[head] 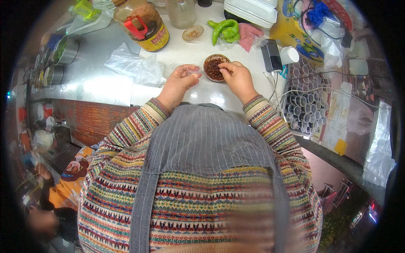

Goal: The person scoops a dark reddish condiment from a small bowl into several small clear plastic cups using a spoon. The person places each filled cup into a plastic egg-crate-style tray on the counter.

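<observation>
In my left hand (180,83) is a small clear plastic cup (193,70), held between thumb and fingers above the white tabletop. Just to its right stands a round bowl of dark red chili sauce (212,68). The fingertips of my right hand (236,76) are pinched together over the bowl's right side. Whether they grip a small utensil is hidden by the fingers. A crumpled clear plastic bag (136,66) lies left of my left hand. Beyond the bowl are green peppers (228,29) and a pink cloth (249,35).
A large sauce jug (155,34) with a red handle and a stained round lid (192,33) stand behind. Foam boxes (250,14) are stacked farther back. At right are a black device with cables (271,56), paper cups (289,55) and several lidded sauce cups (305,104). A person (69,186) is at left.
</observation>
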Available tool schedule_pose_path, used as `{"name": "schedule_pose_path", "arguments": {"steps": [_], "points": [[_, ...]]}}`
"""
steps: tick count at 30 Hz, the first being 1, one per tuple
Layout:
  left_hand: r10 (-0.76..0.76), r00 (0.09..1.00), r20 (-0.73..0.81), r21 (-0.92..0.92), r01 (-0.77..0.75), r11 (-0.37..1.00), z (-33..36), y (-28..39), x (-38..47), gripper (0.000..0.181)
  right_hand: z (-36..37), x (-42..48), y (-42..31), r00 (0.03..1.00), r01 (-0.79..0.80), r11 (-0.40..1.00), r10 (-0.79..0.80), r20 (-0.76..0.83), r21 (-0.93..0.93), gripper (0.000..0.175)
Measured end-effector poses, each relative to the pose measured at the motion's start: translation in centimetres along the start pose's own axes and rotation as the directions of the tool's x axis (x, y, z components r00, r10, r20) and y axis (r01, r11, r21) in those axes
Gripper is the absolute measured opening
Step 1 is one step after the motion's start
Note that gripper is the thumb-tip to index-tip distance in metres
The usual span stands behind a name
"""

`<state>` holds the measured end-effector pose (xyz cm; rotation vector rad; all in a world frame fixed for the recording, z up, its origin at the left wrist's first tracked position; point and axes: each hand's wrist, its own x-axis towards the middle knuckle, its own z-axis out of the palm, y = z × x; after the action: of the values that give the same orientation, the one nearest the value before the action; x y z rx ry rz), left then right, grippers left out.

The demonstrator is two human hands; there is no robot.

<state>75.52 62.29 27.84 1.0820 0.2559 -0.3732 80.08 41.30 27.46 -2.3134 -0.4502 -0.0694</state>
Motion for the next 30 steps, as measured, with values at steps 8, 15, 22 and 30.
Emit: {"name": "schedule_pose_path", "arguments": {"steps": [8, 15, 22, 30], "points": [[-0.111, 0.993, 0.049, -0.169, 0.118, 0.979, 1.0, 0.3, -0.1, 0.029, -0.4, 0.9, -1.6, 0.972, 0.230, 0.973, -0.231, -0.051, -0.023, 0.012], [-0.098, 0.995, 0.010, -0.208, 0.098, 0.973, 0.6, -0.3, 0.4, 0.022, -1.7, 0.2, -2.1, 0.981, 0.180, 0.977, -0.187, -0.047, -0.116, 0.017], [-0.131, 0.991, 0.009, -0.188, 0.130, 0.974, 0.5, -0.4, 0.4, 0.027, -2.3, 0.3, -0.7, 0.974, 0.222, 0.969, -0.215, 0.078, -0.110, 0.015], [-0.162, 0.985, 0.056, -0.191, 0.170, 0.967, 1.2, -0.3, 0.1, 0.029, -0.2, 0.9, 0.5, 0.975, 0.221, 0.965, -0.215, 0.059, -0.140, 0.011]]}}
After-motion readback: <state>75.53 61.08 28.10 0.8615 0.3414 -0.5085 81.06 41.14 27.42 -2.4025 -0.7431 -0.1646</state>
